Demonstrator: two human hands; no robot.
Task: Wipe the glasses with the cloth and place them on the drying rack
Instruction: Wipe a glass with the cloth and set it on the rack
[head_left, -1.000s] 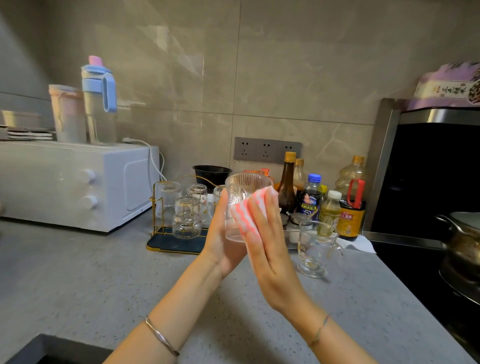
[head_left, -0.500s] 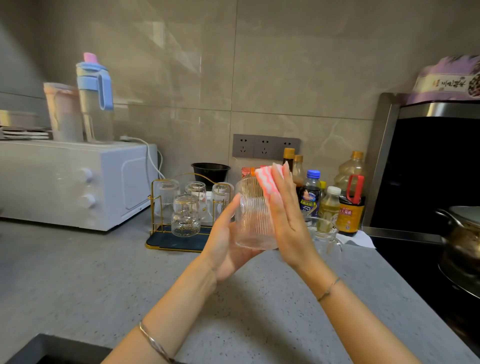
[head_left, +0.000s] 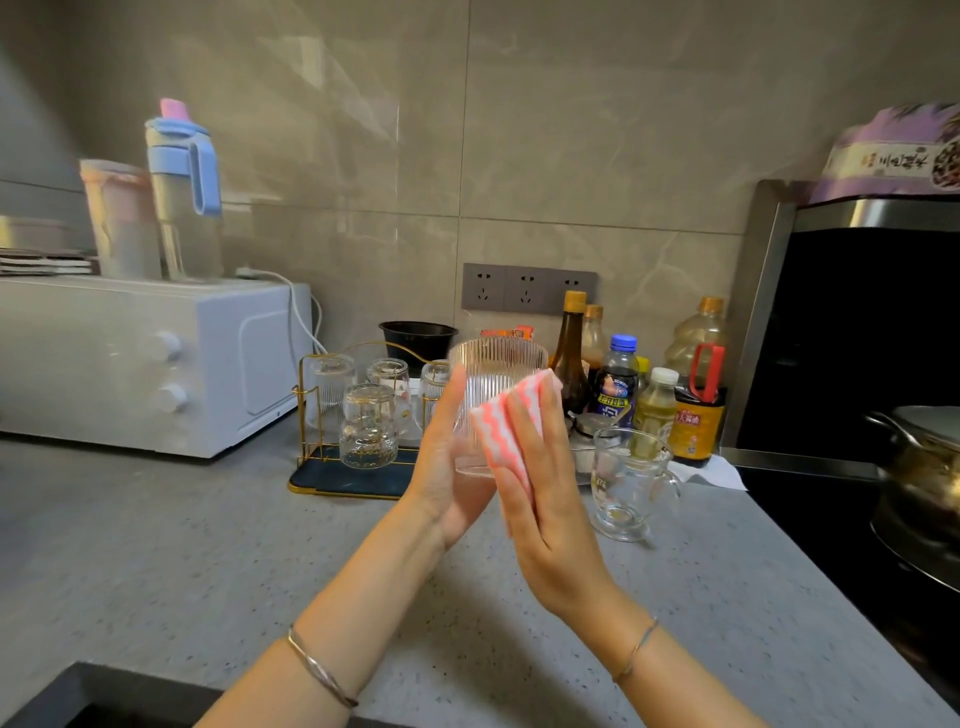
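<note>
A ribbed clear glass (head_left: 493, 374) is upright in the air above the counter, cradled from the left and below by my left hand (head_left: 447, 467). My right hand (head_left: 545, 493) presses a pink-and-white striped cloth (head_left: 511, 421) flat against the glass's right side. Behind and to the left stands the gold-wire drying rack (head_left: 332, 467) on a dark tray, holding several upturned glasses (head_left: 368, 426). A clear glass mug (head_left: 626, 483) stands on the counter just right of my right hand.
A white microwave (head_left: 156, 364) with tumblers on top sits at the left. Sauce and oil bottles (head_left: 613, 384) crowd the back wall beside a black bowl (head_left: 418, 338). A stove with a metal pot (head_left: 919, 467) lies at the right. The sink edge (head_left: 104, 696) shows bottom left.
My right hand with the cloth has slid down from the glass's rim to its lower side, after rising there half a second before. The left hand still holds the glass.
</note>
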